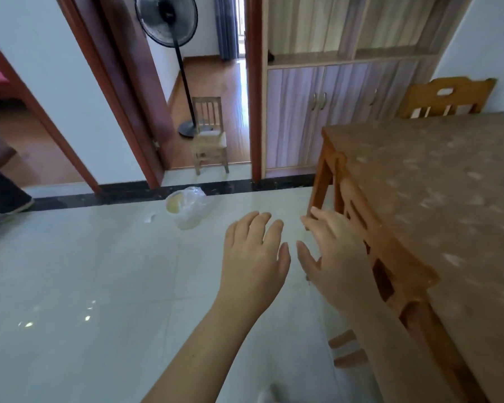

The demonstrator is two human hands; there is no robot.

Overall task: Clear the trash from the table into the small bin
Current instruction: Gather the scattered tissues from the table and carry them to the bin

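Hands: left hand (255, 257) and right hand (332, 254) stretched forward side by side, backs up, fingers straight and slightly spread; thumbs near each other but apart; neither holds anything.
Hand position: both above the floor (85, 271); right hand in front of the near corner of the table (419, 184), fingertips by its leg, contact cannot be told.
Trash: bag (188, 209), clear plastic, crumpled, something pale yellow and round inside; lies on the floor just before the black strip (70, 196), well ahead of the hands and left of the table. Whether it lines a bin cannot be told.
Loose piece: scrap (150, 219), small and white, on the floor just left of the bag.
Table detail: orange-brown wood, cut-outs along the side rail, top under a brown mottled cover.
Seating: chair (445, 97) behind the table's far end; small chair (210, 135) standing in the doorway.
Appliance: fan (166, 18), black, on a tall pole, its base just behind the small chair.
Storage: cabinet (332, 112), pale striped doors, against the far wall behind the table.
Other person: leg (3, 193) in dark trousers with a shoe, at the left edge.
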